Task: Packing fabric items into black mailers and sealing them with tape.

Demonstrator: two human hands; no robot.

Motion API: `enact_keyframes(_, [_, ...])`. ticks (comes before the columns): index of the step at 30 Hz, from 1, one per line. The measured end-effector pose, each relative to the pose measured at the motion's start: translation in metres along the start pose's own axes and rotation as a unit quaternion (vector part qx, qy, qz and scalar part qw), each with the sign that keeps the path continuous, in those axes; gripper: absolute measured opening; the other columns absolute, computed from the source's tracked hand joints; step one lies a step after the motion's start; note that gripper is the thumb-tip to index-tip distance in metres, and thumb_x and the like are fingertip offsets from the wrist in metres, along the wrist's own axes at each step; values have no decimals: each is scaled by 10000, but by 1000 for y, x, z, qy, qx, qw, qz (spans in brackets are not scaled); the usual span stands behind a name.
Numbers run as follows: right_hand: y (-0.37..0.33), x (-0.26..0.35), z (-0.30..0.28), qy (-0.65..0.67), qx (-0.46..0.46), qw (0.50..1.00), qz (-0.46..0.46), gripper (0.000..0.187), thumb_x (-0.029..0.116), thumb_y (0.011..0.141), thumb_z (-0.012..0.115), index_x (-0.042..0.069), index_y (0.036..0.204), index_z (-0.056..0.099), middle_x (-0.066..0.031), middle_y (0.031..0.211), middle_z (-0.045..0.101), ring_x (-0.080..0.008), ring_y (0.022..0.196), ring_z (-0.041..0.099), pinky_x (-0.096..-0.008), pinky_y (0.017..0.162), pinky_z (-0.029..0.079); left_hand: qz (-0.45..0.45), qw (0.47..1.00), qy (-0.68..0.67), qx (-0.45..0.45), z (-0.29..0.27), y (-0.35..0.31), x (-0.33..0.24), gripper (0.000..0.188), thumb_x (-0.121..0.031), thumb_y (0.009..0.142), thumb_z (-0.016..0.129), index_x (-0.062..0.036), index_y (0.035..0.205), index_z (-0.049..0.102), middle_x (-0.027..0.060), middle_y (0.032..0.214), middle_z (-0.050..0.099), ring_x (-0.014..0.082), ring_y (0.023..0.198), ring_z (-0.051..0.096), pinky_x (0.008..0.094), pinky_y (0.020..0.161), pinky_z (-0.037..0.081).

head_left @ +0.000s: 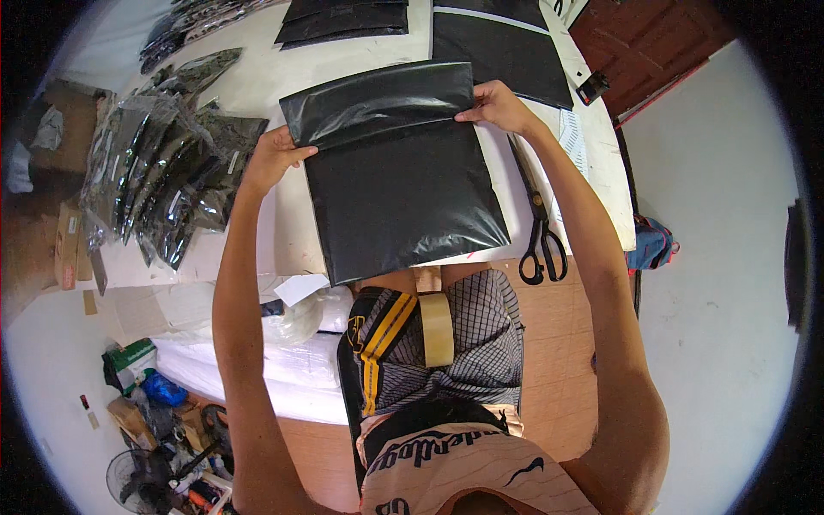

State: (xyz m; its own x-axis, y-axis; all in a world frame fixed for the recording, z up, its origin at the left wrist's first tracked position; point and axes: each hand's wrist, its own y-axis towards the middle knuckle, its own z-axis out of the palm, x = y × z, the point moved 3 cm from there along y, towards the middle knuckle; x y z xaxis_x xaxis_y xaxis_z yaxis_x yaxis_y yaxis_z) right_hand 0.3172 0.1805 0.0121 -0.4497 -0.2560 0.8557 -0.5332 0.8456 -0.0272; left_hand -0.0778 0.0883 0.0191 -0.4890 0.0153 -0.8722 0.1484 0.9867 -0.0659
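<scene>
A glossy black plastic mailing bag (399,202) lies in front of me on the white table, its near edge reaching over the table's front edge. Its far part forms a band with a crease across it. My left hand (276,159) pinches the bag's left side at that crease, thumb on top. At the right end of the crease, my right hand (498,107) grips the opposite side between thumb and fingers. Black-handled scissors (539,215) rest on the table beside my right forearm, handles toward me. What the bag holds, if anything, is hidden.
Dark items in clear plastic packets (163,163) are heaped on the table's left. Stacks of black bags (343,21) and black sheets (502,56) lie at the far side. A tape roll (437,330) rests on my lap. A fan (137,481) stands at lower left.
</scene>
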Motion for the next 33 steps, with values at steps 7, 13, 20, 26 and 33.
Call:
enact_keyframes(7, [-14,18,14,33,-38,998,-33,82,-18,798,755,4,807,677,49,750,607,-46,703,539,-235,639,463,34,996,-78,-4,0,-13,9,245,-5,843,703,-15,1072,616,9,896,664,69,751,559,258,639,452])
enact_keyframes(13, [-26,-6,-1,-11,-47,998,-46,211,-76,764,726,3,960,713,-2,881,689,-85,787,592,-256,758,486,-8,997,61,-37,12,-18,-3,127,-53,838,740,-3,922,660,-4,826,660,45,750,545,220,666,442])
enact_keyframes(20, [-60,45,23,-5,-159,977,-145,234,-39,779,725,1,1010,714,-58,964,714,-139,923,613,-293,882,454,105,988,17,-114,18,-38,0,164,4,811,733,11,971,701,108,986,707,143,907,632,280,814,492])
enact_keyframes(26, [-96,63,29,-56,-139,968,-201,319,-42,622,736,27,933,717,-90,978,691,-262,985,616,-363,899,480,227,973,-20,-46,23,-64,-24,303,98,804,620,-17,1069,711,110,1151,683,221,1158,596,327,1010,447])
enact_keyframes(33, [-130,63,47,-299,-167,909,-236,228,56,697,746,48,925,730,-64,952,679,-247,931,617,-363,852,478,253,942,189,-109,35,-97,-25,432,163,762,543,-74,1069,733,115,1198,668,298,1243,552,371,1040,440])
